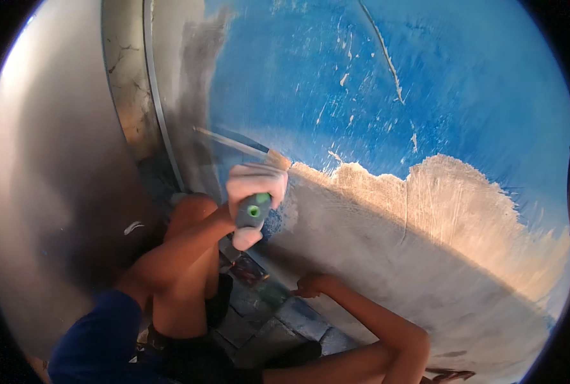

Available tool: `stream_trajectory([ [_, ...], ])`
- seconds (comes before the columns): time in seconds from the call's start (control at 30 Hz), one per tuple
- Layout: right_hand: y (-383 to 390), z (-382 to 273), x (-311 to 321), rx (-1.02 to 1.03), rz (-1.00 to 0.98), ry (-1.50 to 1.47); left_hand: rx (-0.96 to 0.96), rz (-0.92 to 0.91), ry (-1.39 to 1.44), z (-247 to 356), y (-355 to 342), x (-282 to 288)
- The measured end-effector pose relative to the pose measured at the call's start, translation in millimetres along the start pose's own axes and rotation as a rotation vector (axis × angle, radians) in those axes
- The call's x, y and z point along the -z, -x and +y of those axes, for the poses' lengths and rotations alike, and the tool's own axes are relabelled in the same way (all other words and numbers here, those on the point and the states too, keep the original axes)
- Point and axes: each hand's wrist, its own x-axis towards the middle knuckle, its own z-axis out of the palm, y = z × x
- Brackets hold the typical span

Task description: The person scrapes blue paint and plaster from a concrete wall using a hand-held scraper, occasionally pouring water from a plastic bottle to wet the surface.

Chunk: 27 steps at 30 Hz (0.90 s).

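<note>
Location: apparently an interior under finishing work, exact type undetermined. Evidence: blue wall (336, 109) partly coated grey-beige, streaked with white; tile-like floor (301, 319).

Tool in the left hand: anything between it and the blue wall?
Nothing visible stands between the grey-handled tool in the left hand and the blue wall. Whether they touch, I can't tell.

One left hand (258, 183) and one right hand (312, 285) of yours, one scraper (249, 219), one blue-painted wall (483, 83), one blue sleeve (99, 329)
</note>
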Motion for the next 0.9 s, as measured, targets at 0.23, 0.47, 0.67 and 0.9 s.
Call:
stream_trajectory([
  [0.23,-9,7,-6,0.052,0.044,-0.053,0.037,0.104,-0.082,-3,11,-6],
  [0.47,0,-1,5,0.085,0.052,-0.036,0.049,0.218,0.061,15,6,3],
  [0.67,15,5,3,0.112,0.154,-0.097,-0.022,0.115,-0.457,-5,25,-13],
  [0.9,-7,1,-18,0.185,0.359,-0.037,0.339,0.097,-0.217,-26,34,-9],
])
